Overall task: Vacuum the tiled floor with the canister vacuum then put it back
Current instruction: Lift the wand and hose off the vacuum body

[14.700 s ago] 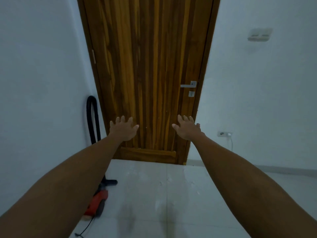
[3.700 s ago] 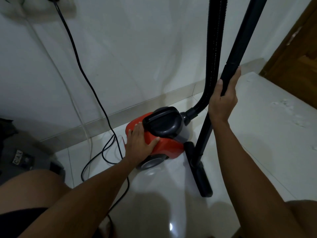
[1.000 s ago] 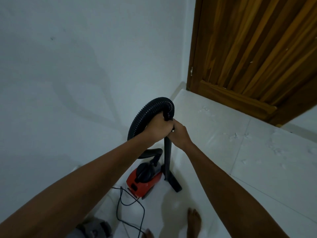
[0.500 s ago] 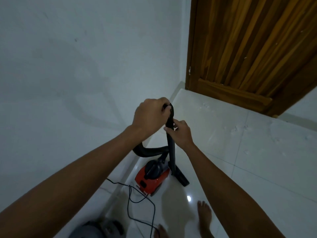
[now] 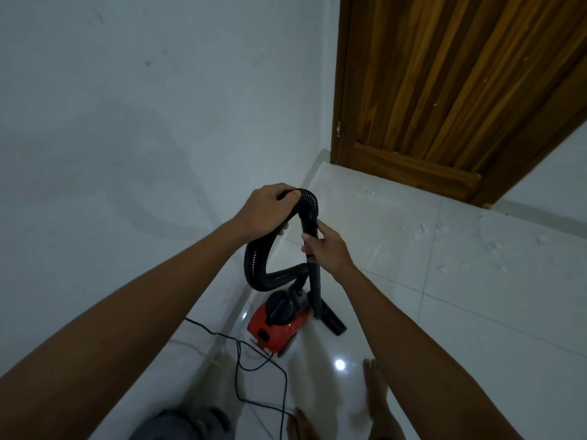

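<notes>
Left hand [image 5: 265,211] clamped on hose [image 5: 257,265] bend, right hand [image 5: 327,247] clamped on wand [image 5: 314,281]. Vacuum [image 5: 278,322] on floor [image 5: 476,312] by wall. Hose floppy, wand stiff, likely light; hold wand's top.

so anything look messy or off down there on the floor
Yes. White crumbs or flecks are scattered over the tiled floor near the wooden door, not yet vacuumed. The power cord also lies in loose loops by the bare feet, a likely trip hazard.
</notes>
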